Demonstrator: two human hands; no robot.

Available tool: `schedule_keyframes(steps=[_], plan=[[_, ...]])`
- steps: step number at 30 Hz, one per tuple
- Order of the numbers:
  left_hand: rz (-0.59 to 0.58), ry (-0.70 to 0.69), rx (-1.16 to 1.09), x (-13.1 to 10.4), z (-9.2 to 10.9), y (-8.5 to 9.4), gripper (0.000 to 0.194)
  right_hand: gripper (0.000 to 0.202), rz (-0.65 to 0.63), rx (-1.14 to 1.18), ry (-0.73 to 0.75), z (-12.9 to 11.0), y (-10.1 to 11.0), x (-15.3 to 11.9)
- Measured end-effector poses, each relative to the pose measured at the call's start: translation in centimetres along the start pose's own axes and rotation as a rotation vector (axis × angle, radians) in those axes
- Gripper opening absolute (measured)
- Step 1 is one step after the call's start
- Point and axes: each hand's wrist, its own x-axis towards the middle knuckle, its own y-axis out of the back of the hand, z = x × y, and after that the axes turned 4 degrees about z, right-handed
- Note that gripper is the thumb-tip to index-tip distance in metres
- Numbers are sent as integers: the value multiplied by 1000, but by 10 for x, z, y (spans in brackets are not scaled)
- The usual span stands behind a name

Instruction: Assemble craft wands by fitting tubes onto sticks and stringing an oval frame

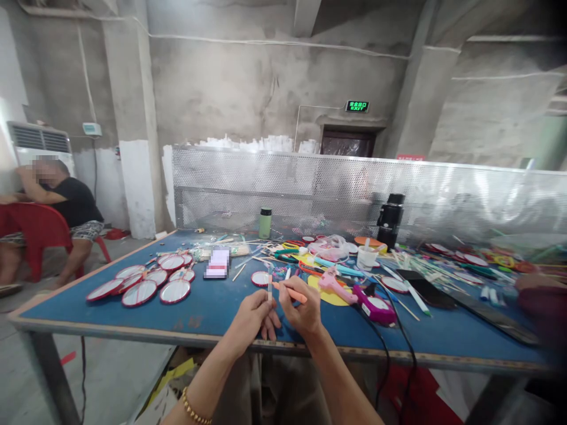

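Observation:
Near the table's front edge, my left hand (256, 316) pinches a thin, pale upright strip (270, 290). My right hand (301, 304) is closed around an orange pen-like tool (292, 292), its tip pointing left at the strip. Just behind the strip lies a round, red-rimmed disc (260, 278) on the blue table. To the right of my right hand are a yellow piece (330, 290), a pink glue gun (335, 285) and a purple device (375, 306).
Several red-rimmed discs (139, 293) lie at the left, beside a phone (217, 263). Behind are a green bottle (264, 223), a black flask (390, 221) and a white cup (367, 257). Black cables hang over the front edge. A person (66, 200) sits at far left.

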Motion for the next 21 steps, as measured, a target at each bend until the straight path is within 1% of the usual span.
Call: schedule_keyframes(steps=[7,21], plan=[[5,2,2,-1,1,0,27,13,-4,3,-3,0,0,-1],[-1,-7,-8,-2,2,-1,27,12,-10,25,0,-2,-1,1]])
